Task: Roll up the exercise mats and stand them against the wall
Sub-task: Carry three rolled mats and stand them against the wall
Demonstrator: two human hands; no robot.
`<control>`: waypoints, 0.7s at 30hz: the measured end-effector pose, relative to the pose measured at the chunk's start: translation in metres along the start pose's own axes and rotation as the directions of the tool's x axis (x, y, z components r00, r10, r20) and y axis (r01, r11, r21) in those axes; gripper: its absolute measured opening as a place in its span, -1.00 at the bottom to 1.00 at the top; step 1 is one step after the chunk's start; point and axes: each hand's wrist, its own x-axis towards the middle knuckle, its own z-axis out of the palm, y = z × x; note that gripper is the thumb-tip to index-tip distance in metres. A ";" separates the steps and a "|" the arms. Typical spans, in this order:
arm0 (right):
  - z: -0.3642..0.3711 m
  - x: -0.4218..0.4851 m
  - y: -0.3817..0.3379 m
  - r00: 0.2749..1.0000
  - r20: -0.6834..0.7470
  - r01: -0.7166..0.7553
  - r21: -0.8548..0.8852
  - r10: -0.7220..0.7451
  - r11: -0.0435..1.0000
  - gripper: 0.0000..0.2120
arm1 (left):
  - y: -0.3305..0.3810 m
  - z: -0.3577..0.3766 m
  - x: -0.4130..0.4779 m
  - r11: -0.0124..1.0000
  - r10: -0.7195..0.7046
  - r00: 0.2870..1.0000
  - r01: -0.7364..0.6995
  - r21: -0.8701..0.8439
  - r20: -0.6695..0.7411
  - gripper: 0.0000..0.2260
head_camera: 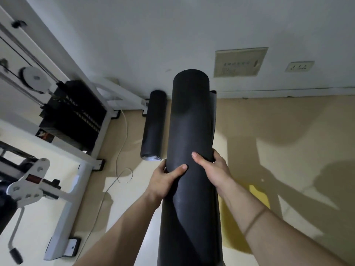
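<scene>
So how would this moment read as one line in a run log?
step: carrying to wall | hands: left hand, right hand gripping rolled black exercise mat | second rolled black mat already by wall

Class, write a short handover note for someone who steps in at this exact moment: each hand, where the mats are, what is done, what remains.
Left hand: grip closed on the held rolled mat, thumb across its front.
Right hand: grip closed on the same mat from the other side.
The held mat is rolled, raised off the floor and pointing toward the wall; its outer flap sits loose along the right edge.
The second rolled mat lies on the floor by the weight machine, far end near the wall.
Done: both mats rolled.
Left: stand both against the wall.
</scene>
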 end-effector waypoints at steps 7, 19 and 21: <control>0.038 0.147 -0.013 0.997 -0.020 -0.068 0.043 0.069 0.997 -0.45 | 0.018 -0.021 0.150 0.998 -0.045 0.999 0.044 -0.044 -0.003 -0.67; 0.132 0.446 0.038 0.973 -0.097 -0.204 0.047 0.208 0.978 -0.56 | -0.020 -0.099 0.472 0.972 -0.230 0.971 0.226 0.058 0.073 -0.36; 0.141 0.487 0.053 0.972 -0.086 -0.213 0.081 0.220 0.974 -0.60 | -0.035 -0.104 0.513 0.970 -0.236 0.970 0.232 0.075 0.051 -0.25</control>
